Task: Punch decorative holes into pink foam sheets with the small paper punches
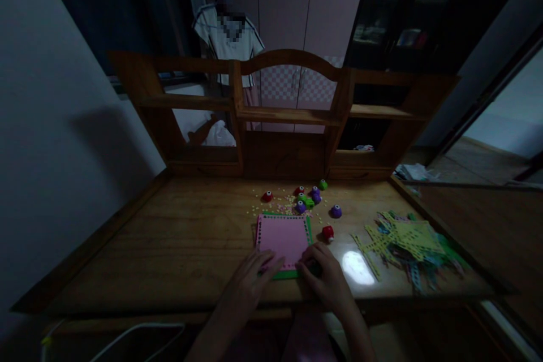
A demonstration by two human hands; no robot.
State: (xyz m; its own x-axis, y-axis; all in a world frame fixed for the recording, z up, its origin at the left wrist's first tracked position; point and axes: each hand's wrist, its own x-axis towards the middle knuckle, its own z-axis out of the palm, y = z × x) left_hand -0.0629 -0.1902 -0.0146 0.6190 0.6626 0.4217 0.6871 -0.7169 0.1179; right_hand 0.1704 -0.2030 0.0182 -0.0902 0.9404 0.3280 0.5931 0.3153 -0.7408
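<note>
The left hand (pixel 249 276) lies on the lower left corner of a pink sheet (pixel 283 240), which covers a green sheet (pixel 285 275); the right hand (pixel 326 276) touches the lower right corner. Near this hand is 1 red object (pixel 328 232).

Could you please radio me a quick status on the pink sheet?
Left grip on near-left corner, right grip at near-right. Pink sheet lying over green sheet. Small red object close on right, clear of both sheets.
</note>
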